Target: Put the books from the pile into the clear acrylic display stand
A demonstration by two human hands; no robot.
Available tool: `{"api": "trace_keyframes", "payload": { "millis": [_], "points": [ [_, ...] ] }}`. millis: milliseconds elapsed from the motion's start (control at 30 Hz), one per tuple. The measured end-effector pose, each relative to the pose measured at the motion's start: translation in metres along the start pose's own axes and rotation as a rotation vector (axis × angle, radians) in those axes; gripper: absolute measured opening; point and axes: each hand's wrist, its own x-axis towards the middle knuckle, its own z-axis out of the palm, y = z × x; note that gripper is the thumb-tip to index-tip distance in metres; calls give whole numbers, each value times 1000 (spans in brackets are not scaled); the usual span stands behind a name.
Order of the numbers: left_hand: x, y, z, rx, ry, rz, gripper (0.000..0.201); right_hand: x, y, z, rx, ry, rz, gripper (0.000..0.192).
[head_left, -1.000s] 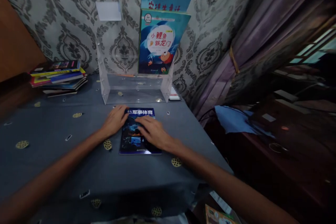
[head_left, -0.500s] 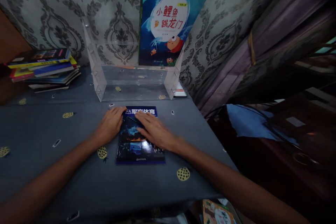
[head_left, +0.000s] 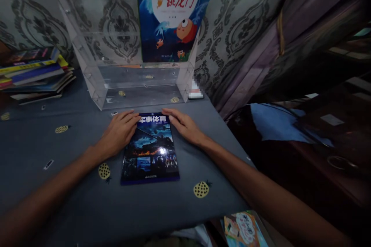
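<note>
A dark blue book (head_left: 151,150) with a tank and flames on its cover lies flat on the cloth-covered table, its title edge away from me. My left hand (head_left: 121,129) rests at its upper left, fingers stretched out over the corner and covering part of the title. At the upper right corner, my right hand (head_left: 187,125) lies along the edge with its fingers extended, the tips touching the book. Neither hand lifts it. Behind the book stands a clear acrylic rack (head_left: 95,88), with a blue picture book (head_left: 171,19) upright on its right part.
A stack of books (head_left: 34,73) sits at the back left of the table. The table's right edge (head_left: 228,135) runs beside my right forearm. Below the front edge is another colourful book (head_left: 243,229). A curtain (head_left: 255,58) hangs at the right.
My right hand has slid off the cover's middle to the upper right corner, so the tank picture shows. My left hand stays at the upper left. The view has tilted down and shifted.
</note>
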Motion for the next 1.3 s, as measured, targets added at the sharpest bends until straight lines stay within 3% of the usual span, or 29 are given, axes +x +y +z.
{"api": "trace_keyframes", "payload": {
  "millis": [200, 367, 700, 967, 1300],
  "points": [
    [28, 8, 13, -46, -78, 114, 40, -1, -1, -3, 48, -15, -7, 42],
    [38, 29, 18, -82, -97, 211, 40, 0, 2, -1, 12, -21, -52, 44],
    [11, 69, -8, -272, -250, 342, 38, 0, 0, -1, -46, -29, -63, 45],
    [-12, 84, -22, -350, -351, 451, 40, 0, 1, 1, -84, -24, -62, 50],
    [-8, 86, -10, -244, -244, 366, 37, -1, -3, 1, -23, 8, -86, 46]
  ]
}}
